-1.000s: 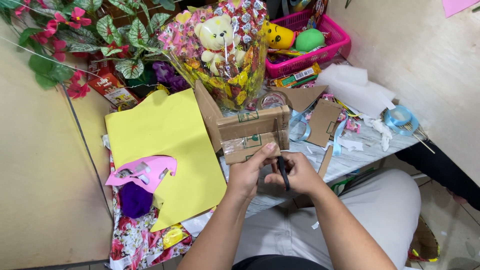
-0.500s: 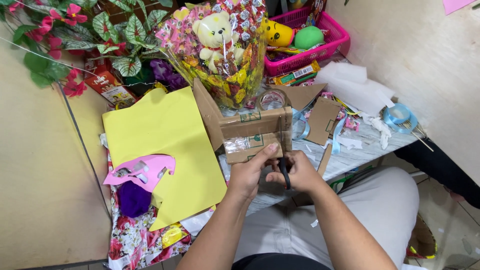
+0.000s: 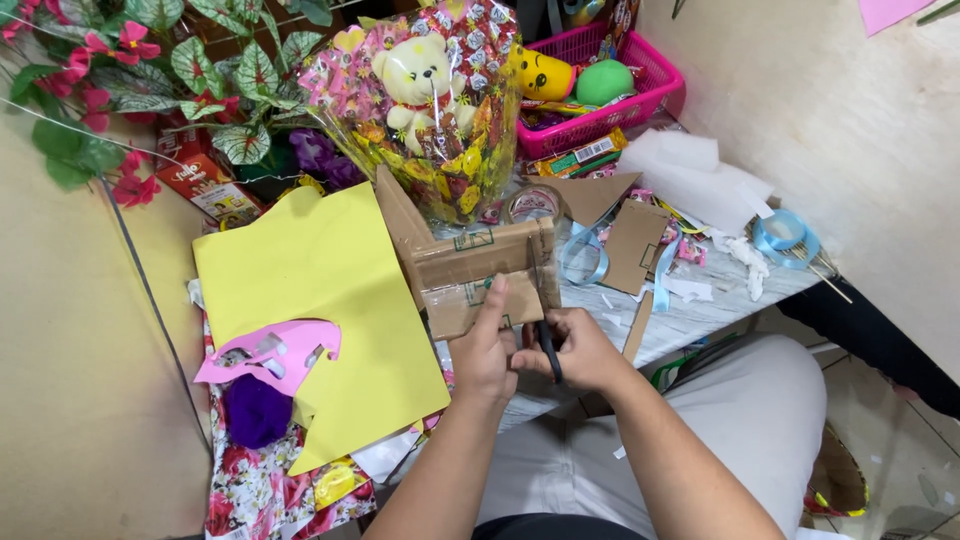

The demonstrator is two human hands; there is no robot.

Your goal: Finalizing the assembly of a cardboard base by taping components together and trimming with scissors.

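A brown cardboard piece (image 3: 470, 270) with clear tape on it lies at the table's front edge. My left hand (image 3: 484, 350) presses a finger against its near flap and holds it steady. My right hand (image 3: 575, 350) grips black-handled scissors (image 3: 547, 345), whose blades reach up into the cardboard's right side. Both hands sit close together just above my lap.
A yellow foam sheet (image 3: 320, 310) with a pink cut-out (image 3: 270, 352) lies left. Behind the cardboard stand a wrapped bouquet with a plush bear (image 3: 425, 90), a tape roll (image 3: 533, 205), a pink basket (image 3: 640, 75), cardboard scraps, blue ribbon (image 3: 785, 235) and artificial plants (image 3: 150, 80).
The cardboard has been drawn nearer and the scissors have moved up into its right side. My left finger now rests on its flap.
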